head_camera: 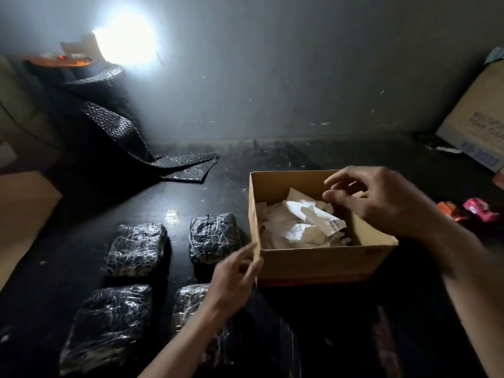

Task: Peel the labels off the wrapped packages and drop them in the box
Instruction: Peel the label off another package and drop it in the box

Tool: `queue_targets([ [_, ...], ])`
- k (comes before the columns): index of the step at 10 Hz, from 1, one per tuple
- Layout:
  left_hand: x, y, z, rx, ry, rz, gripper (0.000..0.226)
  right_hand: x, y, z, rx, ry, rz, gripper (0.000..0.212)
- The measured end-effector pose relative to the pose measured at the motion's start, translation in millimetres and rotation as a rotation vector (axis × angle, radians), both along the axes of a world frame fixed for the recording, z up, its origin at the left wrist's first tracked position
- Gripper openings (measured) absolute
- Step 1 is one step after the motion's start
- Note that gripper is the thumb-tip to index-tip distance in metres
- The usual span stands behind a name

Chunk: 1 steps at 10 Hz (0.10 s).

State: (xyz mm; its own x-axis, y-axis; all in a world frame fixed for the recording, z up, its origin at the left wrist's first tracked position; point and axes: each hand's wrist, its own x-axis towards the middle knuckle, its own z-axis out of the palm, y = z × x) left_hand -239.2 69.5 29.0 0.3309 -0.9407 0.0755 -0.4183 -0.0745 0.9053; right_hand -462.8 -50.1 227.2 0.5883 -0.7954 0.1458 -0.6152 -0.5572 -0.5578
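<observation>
An open cardboard box stands on the dark table and holds a heap of crumpled white labels. My right hand hovers over the box with fingers loosely spread and nothing in them. A label strip with a barcode lies just under its fingertips. My left hand is by the box's near left corner, fingers relaxed, holding nothing. Several black packages in clear wrap lie left of the box: one at the back right, one at the back left, one at the front left. Another package is partly hidden by my left forearm.
A roll of black bubble wrap trails onto the table at the back left under a bright lamp. A large cardboard carton leans at the right. Pink and orange tape dispensers lie right of the box. Another cardboard sheet sits at the left edge.
</observation>
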Motion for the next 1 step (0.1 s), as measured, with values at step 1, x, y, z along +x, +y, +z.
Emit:
queue_targets([
  [1,-9.5,124.5,-14.9,0.101,0.065,-0.162,0.026,-12.2,72.6,56.2,0.019,-0.216,0.084,0.032],
])
